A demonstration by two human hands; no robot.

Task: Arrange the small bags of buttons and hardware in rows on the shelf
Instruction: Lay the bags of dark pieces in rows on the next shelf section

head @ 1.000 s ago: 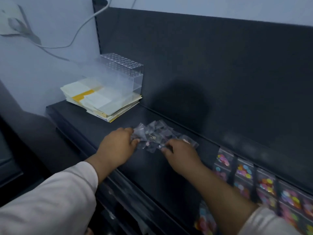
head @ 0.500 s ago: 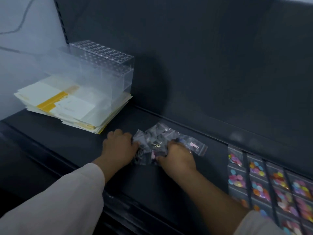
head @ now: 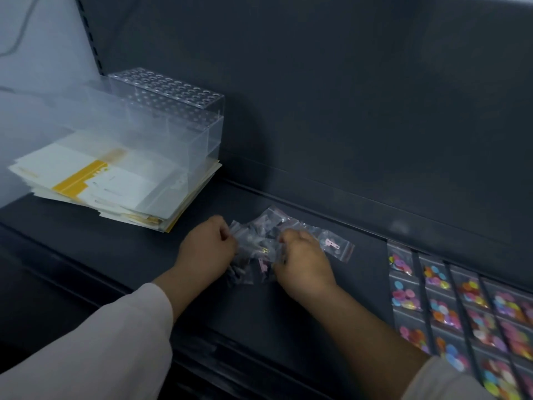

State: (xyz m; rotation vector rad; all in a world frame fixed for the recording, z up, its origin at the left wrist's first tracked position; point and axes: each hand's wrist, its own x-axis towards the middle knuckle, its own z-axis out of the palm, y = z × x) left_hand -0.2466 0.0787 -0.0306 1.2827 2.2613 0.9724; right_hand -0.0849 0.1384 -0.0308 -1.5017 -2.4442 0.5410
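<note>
Print on the paper stack [head: 121, 187] is too blurred to read.

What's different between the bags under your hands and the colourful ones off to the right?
The loose bags lie in a jumbled, overlapping heap; the button bags lie flat in neat rows. The loose bags hold small, mostly dark bits; the button bags hold bright round buttons. The left hand and right hand grip the loose bags; nothing touches the button bags. Both are small clear plastic bags on the same dark shelf.
</note>
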